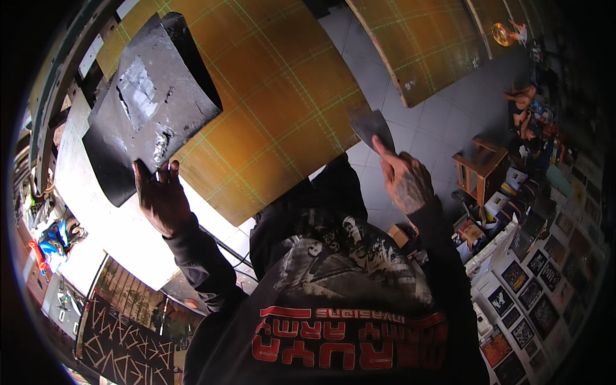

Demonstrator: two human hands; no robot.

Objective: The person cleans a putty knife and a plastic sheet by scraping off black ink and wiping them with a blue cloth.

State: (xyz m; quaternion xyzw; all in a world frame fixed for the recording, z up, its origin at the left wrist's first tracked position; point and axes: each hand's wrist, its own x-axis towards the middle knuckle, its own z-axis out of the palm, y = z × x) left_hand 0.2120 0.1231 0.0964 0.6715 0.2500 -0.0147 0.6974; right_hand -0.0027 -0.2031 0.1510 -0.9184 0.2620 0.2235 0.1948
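My left hand (163, 200) grips the near edge of a bent, flexible black sheet (186, 96). The sheet's upper face is smeared with grey paste and bears shiny, pale patches; its two sides curl. In my right hand (408, 183) is a flat, dark scraper (373, 127), the index finger stretched along its blade. This scraper is held apart from the sheet, by the right edge of a yellow-brown board (276, 77) with green grid lines. The sheet covers the board's left part. How the left thumb lies is hidden.
A white surface (96, 224) lies left of the board. Another gridded board (436, 51) stands beyond a strip of tiled floor (417, 128). At right are a wooden stool (480, 168), piled goods and a wall of pictures (532, 295). A person (523, 99) shows dimly at far right.
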